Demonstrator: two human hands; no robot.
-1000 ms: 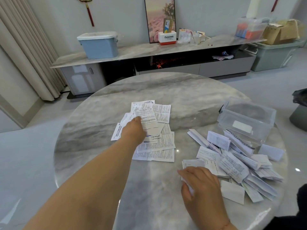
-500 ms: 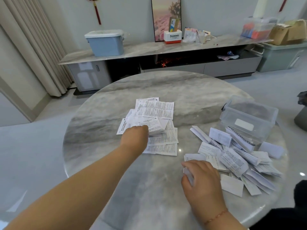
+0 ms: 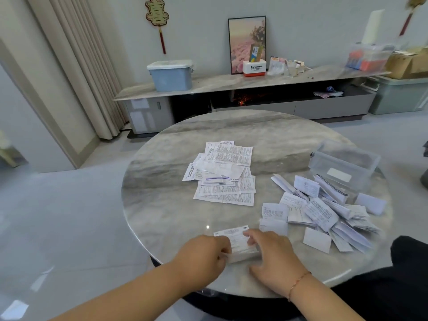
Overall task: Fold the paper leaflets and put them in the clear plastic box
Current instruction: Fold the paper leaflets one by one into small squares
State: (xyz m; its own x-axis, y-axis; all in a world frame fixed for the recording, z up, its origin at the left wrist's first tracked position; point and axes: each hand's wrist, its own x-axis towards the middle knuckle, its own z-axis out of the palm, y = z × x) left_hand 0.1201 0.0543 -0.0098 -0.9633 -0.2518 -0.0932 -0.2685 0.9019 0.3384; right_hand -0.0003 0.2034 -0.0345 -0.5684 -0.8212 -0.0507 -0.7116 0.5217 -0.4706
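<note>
While both hands work at the near edge of the round table (image 3: 162,205), one leaflet (image 3: 238,239) lies between them. The left hand (image 3: 203,253) pinches its left side with curled fingers, and the right hand (image 3: 271,253) holds its right side, fingers bent over the paper. It looks like a fold is just starting. A pile of flat leaflets (image 3: 224,179) waits in the middle of the table, not folded yet. Lots of folded leaflets (image 3: 324,212) sit in a heap on the right, just beside the clear plastic box (image 3: 342,163). I cannot see any paper inside the box, so most of the job seems left to do.
</note>
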